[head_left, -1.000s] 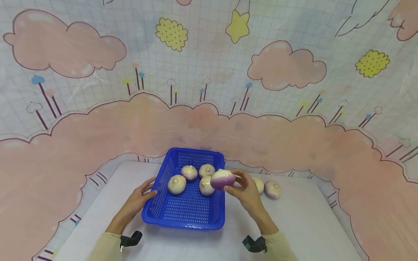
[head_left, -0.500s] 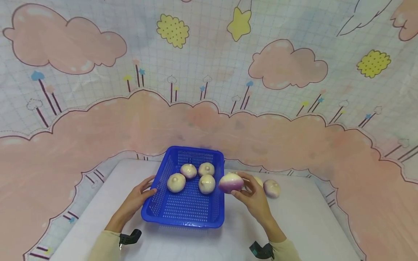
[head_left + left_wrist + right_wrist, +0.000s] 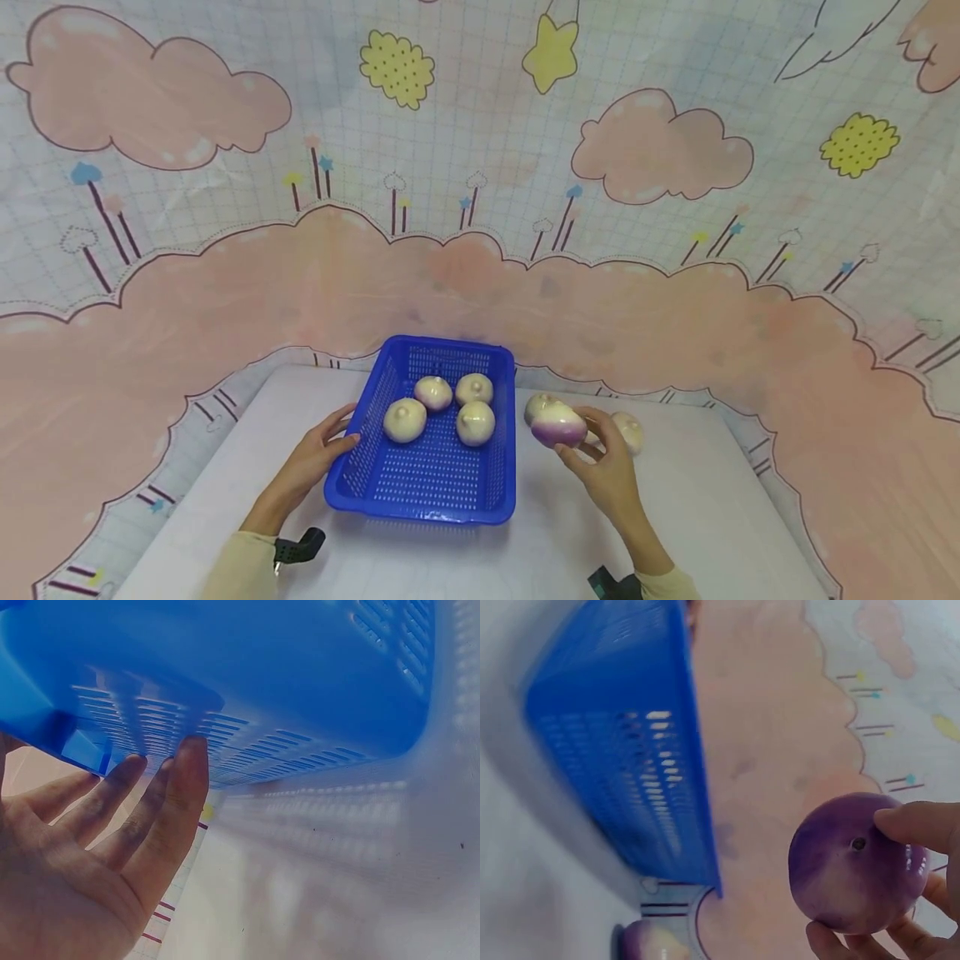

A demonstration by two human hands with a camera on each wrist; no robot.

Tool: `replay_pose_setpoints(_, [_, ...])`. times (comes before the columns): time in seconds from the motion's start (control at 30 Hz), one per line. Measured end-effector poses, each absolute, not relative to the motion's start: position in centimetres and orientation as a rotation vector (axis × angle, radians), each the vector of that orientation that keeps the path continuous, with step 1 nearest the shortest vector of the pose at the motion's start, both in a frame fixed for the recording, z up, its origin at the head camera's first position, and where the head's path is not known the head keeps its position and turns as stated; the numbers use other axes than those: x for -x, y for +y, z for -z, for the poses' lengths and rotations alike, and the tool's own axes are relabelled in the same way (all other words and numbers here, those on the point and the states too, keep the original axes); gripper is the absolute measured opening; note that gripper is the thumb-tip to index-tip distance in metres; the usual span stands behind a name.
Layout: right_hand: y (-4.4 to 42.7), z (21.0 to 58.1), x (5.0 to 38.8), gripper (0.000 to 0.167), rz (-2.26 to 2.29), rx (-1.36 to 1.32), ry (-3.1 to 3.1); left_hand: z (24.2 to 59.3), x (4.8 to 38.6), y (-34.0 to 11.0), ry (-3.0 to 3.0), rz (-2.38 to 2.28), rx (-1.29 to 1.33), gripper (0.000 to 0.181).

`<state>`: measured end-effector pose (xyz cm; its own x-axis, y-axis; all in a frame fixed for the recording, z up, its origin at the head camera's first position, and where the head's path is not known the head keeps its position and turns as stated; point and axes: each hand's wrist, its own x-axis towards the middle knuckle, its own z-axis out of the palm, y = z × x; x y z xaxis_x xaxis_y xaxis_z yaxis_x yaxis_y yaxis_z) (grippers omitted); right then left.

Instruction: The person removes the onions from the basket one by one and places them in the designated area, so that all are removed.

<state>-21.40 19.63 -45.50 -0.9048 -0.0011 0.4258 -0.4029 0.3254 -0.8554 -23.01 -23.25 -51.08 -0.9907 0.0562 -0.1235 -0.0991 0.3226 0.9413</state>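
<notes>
The blue plastic basket [image 3: 423, 515] stands on the white table with several white-and-purple turnips [image 3: 405, 420] inside. At its left side, my left hand [image 3: 307, 462] holds the rim, thumb over the edge; in the left wrist view the fingers [image 3: 187, 780] lie against the outer wall. To the right of the basket, my right hand [image 3: 607, 471] holds another turnip [image 3: 558, 427] between thumb and fingers. The right wrist view shows this turnip's purple underside [image 3: 840, 877]. Whether it touches the table cannot be seen.
One loose turnip [image 3: 538, 407] sits behind the held one. Another turnip [image 3: 630, 432] lies farther right, partly hidden by the right hand. A cloth backdrop [image 3: 450, 283] with printed clouds rises behind the table [image 3: 720, 500].
My right hand has carried its turnip from above the basket's right rim out to the right, beside the loose turnips. The left hand keeps its place on the basket.
</notes>
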Motion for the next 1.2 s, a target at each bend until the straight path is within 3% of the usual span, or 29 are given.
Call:
replay_pose_setpoints(0.2, [19.8, 46.9, 22.1, 0.055, -1.393, -0.376, -2.276, 50.9, 23.1, -23.4, 2.455, -1.756, 0.019, 0.070])
replay_pose_setpoints(1.2, [20.3, 52.7, 27.0, 0.052, -1.325, -0.265, -2.536, 51.3, 22.9, -23.1, 2.463, -1.749, 0.054, 0.070])
